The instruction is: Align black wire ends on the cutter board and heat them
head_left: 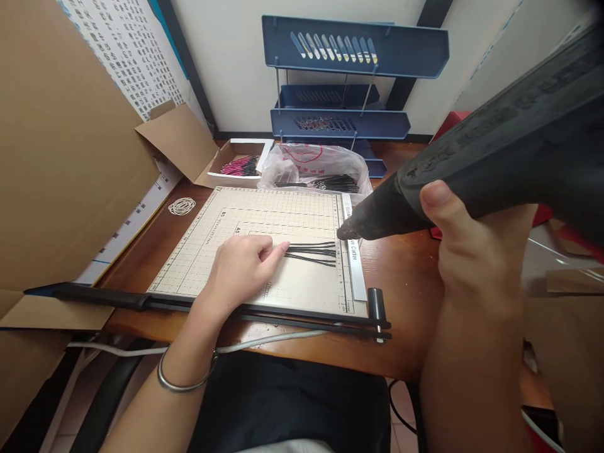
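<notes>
My left hand (245, 267) lies on the paper cutter board (264, 214), fingers pressed down on the left ends of several thin black wires (314, 251) laid side by side. My right hand (465, 251) grips a black heat gun (495, 151), held up close to the camera. Its nozzle tip points down at the right ends of the wires near the board's ruler strip (357, 264). A metal bangle (184, 380) circles my left wrist.
The cutter's black arm (212, 305) lies along the near edge. Behind the board are a small box of pink-tipped wires (240, 165), a plastic bag of black wires (321, 173), rubber bands (182, 206) and a blue tiered tray rack (349, 75). Cardboard (61, 145) stands at left.
</notes>
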`<state>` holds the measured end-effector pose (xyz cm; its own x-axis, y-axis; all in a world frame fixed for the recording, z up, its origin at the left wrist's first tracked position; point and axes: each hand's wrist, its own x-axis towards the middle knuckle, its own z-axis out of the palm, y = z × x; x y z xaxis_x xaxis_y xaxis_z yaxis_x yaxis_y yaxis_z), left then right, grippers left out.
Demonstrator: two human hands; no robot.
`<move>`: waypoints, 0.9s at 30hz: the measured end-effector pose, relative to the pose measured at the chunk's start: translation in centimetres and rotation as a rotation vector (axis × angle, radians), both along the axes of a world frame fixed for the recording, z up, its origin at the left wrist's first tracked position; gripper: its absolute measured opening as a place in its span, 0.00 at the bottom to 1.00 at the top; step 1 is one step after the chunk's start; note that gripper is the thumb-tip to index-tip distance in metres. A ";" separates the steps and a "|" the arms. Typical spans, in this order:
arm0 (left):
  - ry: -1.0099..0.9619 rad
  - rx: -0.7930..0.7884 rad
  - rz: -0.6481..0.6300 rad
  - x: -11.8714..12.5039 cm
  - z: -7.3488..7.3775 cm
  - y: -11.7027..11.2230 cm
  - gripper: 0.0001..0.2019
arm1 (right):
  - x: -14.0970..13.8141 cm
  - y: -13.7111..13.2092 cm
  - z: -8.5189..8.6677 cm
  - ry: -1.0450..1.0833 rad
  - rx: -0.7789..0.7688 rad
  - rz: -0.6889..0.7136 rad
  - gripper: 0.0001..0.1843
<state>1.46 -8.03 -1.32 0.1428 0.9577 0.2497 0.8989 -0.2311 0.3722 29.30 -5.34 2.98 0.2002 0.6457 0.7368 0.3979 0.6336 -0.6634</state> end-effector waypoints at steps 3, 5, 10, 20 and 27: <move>-0.010 0.036 0.029 -0.2 -0.1 0.1 0.26 | -0.3 0.1 0.4 0.052 0.034 0.073 0.20; -0.004 0.069 0.068 -0.4 -0.1 0.1 0.24 | -0.4 0.2 0.6 0.055 0.065 0.122 0.20; 0.011 0.197 0.034 -0.2 0.1 -0.7 0.12 | -0.2 0.0 0.5 -0.029 0.037 0.031 0.20; 0.286 0.006 -0.218 1.3 0.4 -3.6 0.30 | -0.1 0.4 0.3 0.047 0.061 0.088 0.20; 0.307 0.006 -0.241 0.1 0.1 -3.6 0.30 | -0.2 0.0 0.4 0.004 0.044 0.042 0.17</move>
